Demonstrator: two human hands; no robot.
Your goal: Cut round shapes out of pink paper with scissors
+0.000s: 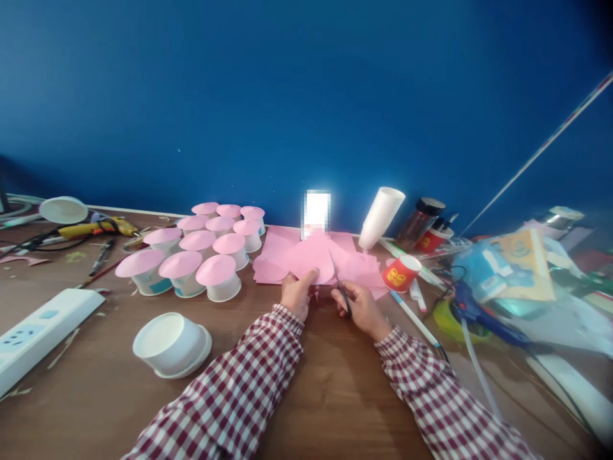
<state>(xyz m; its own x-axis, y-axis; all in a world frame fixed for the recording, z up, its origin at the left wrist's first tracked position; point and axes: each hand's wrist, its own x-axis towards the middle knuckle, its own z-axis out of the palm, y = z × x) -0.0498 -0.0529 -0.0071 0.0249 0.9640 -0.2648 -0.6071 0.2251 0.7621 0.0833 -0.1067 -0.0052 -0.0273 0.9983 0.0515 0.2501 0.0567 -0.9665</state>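
Twelve white paper cups (225, 289), each topped with a pink paper cap (198, 241), stood in rows left of the frame's centre on the brown wooden tabletop (330, 409). Just right of them, at the middle of the frame, the left hand (297, 295) pinched a pink paper piece (306, 255) at its near edge, thumb on top and fingers beneath. That piece lay over a spread of larger pink sheets (278, 239). The right hand (363, 310) was closed around the handles of dark scissors (345, 301), whose blades pointed up the frame at the right edge of the pinched piece; how far apart the blades stood could not be told. Both forearms entered from the bottom edge in red-and-white checked sleeves (249, 383).

Right of the paper, a red paper cup (401, 273) tilted over, with a leaning stack of white cups (382, 217) behind it and a dark-lidded jar (421, 220) farther right. A blue glue gun (488, 322) lay toward the right edge, partly blurred. At lower left sat a white tub (165, 345) near a white power strip (48, 329); a yellow glue gun (103, 227) rested above, at left. Across the top ran a blue wall (287, 96).
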